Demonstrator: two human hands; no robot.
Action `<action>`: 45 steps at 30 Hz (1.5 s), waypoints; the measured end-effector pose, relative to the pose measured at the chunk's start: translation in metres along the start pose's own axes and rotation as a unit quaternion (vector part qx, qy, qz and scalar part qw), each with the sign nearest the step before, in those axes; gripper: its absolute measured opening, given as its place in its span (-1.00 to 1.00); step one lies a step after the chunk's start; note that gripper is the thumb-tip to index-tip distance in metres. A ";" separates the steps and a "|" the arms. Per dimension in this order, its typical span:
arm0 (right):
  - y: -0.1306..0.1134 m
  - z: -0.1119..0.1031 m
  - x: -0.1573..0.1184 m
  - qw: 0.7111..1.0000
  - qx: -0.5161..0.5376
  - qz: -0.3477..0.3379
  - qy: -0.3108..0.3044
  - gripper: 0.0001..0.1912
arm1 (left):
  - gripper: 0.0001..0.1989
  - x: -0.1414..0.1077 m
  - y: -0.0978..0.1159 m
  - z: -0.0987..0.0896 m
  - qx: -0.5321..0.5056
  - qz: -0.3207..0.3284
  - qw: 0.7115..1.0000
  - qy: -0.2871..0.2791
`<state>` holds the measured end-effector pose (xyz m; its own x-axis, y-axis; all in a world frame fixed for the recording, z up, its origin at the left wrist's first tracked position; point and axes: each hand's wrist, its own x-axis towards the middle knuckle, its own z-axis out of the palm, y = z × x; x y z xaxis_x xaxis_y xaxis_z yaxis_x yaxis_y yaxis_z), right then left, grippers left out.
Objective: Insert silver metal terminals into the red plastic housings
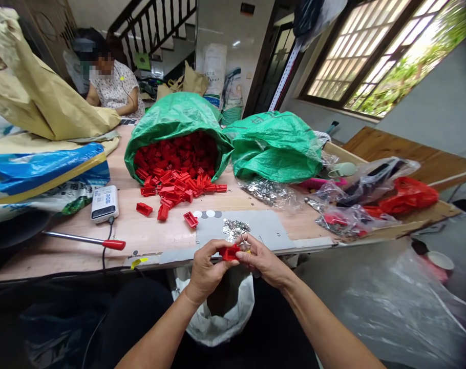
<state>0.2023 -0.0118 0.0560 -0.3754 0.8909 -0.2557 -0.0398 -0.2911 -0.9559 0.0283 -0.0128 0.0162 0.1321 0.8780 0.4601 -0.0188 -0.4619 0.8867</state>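
Note:
My left hand (207,267) is closed on a small red plastic housing (229,252), held level just past the table's front edge. My right hand (264,260) meets it from the other side, fingers pinched round a thin metal tool with a yellow part (249,251); its exact kind is hidden by the fingers. Just beyond the hands, a pile of small shiny metal pieces (235,229) lies on a grey sheet (210,233). Loose red housings (171,187) spill from a green woven sack (175,115). Below my hands, a white sack (217,328) hangs open.
A second green sack (275,148) stands beside plastic bags of metal pieces (271,192). To the left are a white power bank (104,204) with a cable and a red-handled rod (113,244). A cardboard tray (417,220) holds bags at right. Another person (115,87) sits across the table.

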 end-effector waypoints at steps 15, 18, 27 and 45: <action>0.001 -0.006 0.019 0.963 -0.222 -0.102 0.111 -0.72 | -0.59 0.021 -0.009 -0.028 -0.364 -0.167 0.905 0.143; 0.000 -0.019 0.029 0.879 -0.417 -0.141 0.184 -0.87 | -0.60 0.028 -0.011 -0.043 -0.412 -0.196 0.871 0.182; 0.011 -0.013 0.041 0.795 -0.578 -0.145 0.112 -0.87 | -0.58 0.026 -0.012 -0.046 -0.449 -0.241 0.845 0.163; -0.014 0.012 0.041 0.892 -0.395 -0.186 0.115 -0.89 | -0.56 0.024 -0.010 -0.032 -0.365 -0.239 0.891 0.120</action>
<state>0.1762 0.0249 0.0602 -0.2695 0.9490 0.1636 0.5775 0.2952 -0.7611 -0.0001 0.0166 0.0200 0.0837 0.9946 -0.0606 -0.6694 0.1012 0.7360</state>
